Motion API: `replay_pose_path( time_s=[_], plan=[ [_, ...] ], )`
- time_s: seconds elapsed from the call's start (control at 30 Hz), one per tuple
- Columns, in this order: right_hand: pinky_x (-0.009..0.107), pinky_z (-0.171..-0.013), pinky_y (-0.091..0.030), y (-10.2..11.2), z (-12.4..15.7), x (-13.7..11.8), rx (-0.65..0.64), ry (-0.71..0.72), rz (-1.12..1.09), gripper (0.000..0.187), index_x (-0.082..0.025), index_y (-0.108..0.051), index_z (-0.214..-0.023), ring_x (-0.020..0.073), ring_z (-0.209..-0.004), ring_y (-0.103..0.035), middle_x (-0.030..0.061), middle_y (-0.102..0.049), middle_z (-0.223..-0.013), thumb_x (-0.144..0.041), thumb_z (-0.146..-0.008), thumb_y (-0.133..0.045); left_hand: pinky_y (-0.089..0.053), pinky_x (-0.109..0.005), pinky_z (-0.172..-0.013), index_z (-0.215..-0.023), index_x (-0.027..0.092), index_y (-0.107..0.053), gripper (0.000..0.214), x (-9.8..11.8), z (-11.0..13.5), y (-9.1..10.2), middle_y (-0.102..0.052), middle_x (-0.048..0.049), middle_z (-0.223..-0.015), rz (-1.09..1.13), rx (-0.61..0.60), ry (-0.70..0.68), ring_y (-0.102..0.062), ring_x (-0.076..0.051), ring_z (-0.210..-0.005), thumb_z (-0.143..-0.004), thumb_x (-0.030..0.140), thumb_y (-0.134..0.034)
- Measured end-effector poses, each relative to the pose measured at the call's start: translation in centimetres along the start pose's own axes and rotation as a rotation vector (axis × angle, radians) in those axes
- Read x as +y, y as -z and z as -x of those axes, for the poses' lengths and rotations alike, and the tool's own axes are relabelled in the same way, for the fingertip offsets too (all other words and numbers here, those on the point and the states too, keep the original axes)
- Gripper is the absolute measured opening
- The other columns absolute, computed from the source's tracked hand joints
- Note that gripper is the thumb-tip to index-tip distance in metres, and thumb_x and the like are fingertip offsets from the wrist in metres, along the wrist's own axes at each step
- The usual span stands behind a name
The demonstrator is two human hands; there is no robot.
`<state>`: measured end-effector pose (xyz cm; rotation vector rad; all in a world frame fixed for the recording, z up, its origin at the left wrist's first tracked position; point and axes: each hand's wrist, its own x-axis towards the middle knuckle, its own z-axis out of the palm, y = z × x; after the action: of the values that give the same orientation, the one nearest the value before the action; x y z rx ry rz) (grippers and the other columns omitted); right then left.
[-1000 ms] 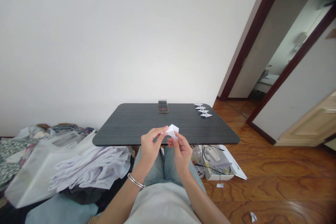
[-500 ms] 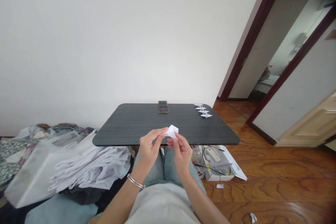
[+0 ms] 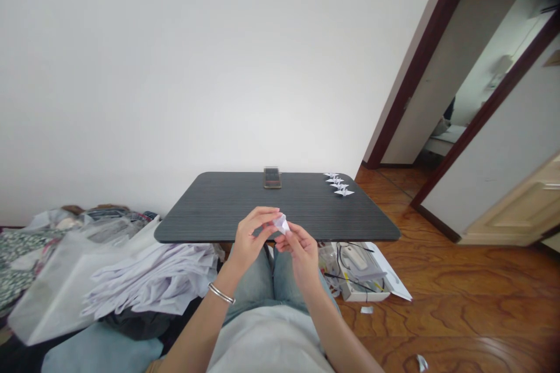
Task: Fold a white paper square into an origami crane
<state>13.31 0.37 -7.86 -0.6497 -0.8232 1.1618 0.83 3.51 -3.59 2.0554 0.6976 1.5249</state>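
A small piece of folded white paper (image 3: 281, 223) is held up above the near edge of the dark table (image 3: 210, 204). My left hand (image 3: 251, 237) pinches its left side between thumb and fingers. From the right, my right hand (image 3: 301, 247) grips its lower corner, thumb on top and fingers curled beneath. Parts of the paper are covered by the fingertips. Several white paper cranes (image 3: 343, 192) stand in a row at the table's far right corner.
A phone on a stand (image 3: 272, 178) rests at the table's back edge against the wall. Clothes and white cloth (image 3: 153, 280) are heaped at the left. Right of my legs, a white box (image 3: 363, 291) holds cables and small items. Paper scraps (image 3: 366, 310) lie on the wooden floor.
The folded paper has turned and now shows a smaller, narrower shape between my fingers. Both hands have drawn slightly closer together around it. The cranes and phone have stayed put.
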Motion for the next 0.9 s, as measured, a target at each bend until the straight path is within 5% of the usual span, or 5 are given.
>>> replay_pose_path(
  time_s=[0.4,0.77,0.9],
  plan=[
    [0.019,-0.05,-0.047,-0.1,0.3,-0.3,-0.069,-0.111,-0.023,0.024,-0.015,-0.064,-0.093,0.0094,-0.051,-0.059,0.0019,-0.069,-0.062,-0.027,-0.072,-0.067,-0.039,-0.022,-0.057,-0.1,0.017,-0.064,0.024,0.1,-0.7,0.4,-0.06,-0.0046,-0.086,-0.023,-0.079,0.131,-0.047,-0.01,-0.062,-0.078,0.026,-0.06],
    [0.021,-0.049,-0.049,-0.5,0.1,-0.5,-0.057,-0.127,-0.035,0.025,-0.015,-0.063,-0.092,0.0109,-0.051,-0.06,0.0021,-0.069,-0.062,-0.029,-0.071,-0.067,-0.041,-0.022,-0.059,-0.103,0.017,-0.06,0.026,-0.4,-0.5,-0.2,-0.06,-0.0051,-0.092,0.012,-0.02,0.16,-0.051,-0.011,-0.069,-0.078,0.024,-0.058],
    [0.02,-0.048,-0.049,-0.7,0.1,-0.7,-0.026,-0.132,-0.071,0.027,-0.016,-0.06,-0.093,0.0116,-0.053,-0.062,0.0023,-0.07,-0.065,-0.028,-0.071,-0.067,-0.042,-0.022,-0.061,-0.097,0.017,-0.056,0.027,-0.5,0.0,-0.7,-0.058,-0.0041,-0.091,-0.059,0.117,0.179,-0.052,-0.012,-0.073,-0.072,0.021,-0.064]
  ],
)
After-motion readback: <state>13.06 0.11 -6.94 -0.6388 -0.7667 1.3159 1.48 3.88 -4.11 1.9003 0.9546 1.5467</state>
